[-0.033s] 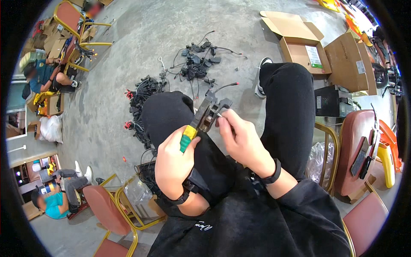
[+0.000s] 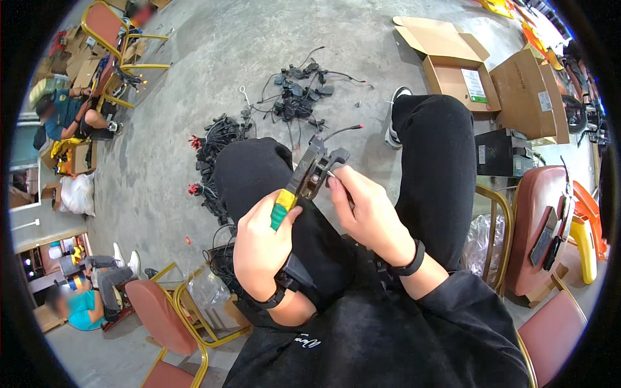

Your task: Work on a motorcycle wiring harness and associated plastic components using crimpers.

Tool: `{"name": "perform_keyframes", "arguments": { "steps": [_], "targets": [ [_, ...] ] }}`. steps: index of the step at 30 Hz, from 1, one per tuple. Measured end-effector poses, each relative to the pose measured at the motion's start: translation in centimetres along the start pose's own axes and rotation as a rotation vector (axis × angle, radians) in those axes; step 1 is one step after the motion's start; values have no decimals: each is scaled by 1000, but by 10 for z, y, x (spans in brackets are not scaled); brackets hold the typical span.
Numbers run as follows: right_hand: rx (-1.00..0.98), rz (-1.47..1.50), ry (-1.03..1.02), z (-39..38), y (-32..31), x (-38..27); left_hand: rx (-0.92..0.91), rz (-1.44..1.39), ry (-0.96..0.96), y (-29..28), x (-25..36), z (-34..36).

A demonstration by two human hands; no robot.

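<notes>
Grey concrete floor (image 2: 187, 77), white plastic bag (image 2: 77, 194) far left, open brown cardboard box (image 2: 446, 77) right. Nearly unchanged since the earlier frame: left grip (image 2: 262, 242) wrapped round yellow-and-green-handled black metal hand tool (image 2: 303, 173) between the knees, red-tipped black cable (image 2: 343, 131) edged rightward, right grip (image 2: 369, 210) pinching at tool's head. Left leg (image 2: 252, 171) partly hides heaped black cables (image 2: 207, 152); red-padded chair (image 2: 533, 213) at right.

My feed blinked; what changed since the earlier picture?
Very little: the red-tipped wire by the dark tool shifted slightly right. Nothing was visibly taken hold of or let go. The left hand still grips the yellow-and-green handle, the right hand stays at the dark end; the cable pile stayed put.
</notes>
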State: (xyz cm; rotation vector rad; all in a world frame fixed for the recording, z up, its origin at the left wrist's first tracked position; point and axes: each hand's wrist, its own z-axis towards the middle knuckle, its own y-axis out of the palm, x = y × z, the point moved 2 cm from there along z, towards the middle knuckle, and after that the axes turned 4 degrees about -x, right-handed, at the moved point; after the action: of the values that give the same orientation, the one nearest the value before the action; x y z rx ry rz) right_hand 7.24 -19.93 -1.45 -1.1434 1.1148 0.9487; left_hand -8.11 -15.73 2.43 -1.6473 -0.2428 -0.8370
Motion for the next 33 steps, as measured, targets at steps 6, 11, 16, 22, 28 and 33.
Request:
{"name": "perform_keyframes", "arguments": {
  "steps": [6,11,16,22,28,33],
  "targets": [
    [-133,257,127,-1,-3,4,-24,-18,-35,-2,-1,-2],
    [-235,791,287,1,2,7,-35,-49,-37,0,1,0],
    [-410,1589,514,0,6,8,-37,-42,-43,1,-3,-1],
    [-342,1546,525,-1,8,7,-40,-36,-53,3,1,-1],
    [71,-267,-226,4,-3,0,-40,-20,-48,0,2,0],
    [-43,99,44,0,-3,2,-29,-21,-76,0,3,0]
  ]
}}
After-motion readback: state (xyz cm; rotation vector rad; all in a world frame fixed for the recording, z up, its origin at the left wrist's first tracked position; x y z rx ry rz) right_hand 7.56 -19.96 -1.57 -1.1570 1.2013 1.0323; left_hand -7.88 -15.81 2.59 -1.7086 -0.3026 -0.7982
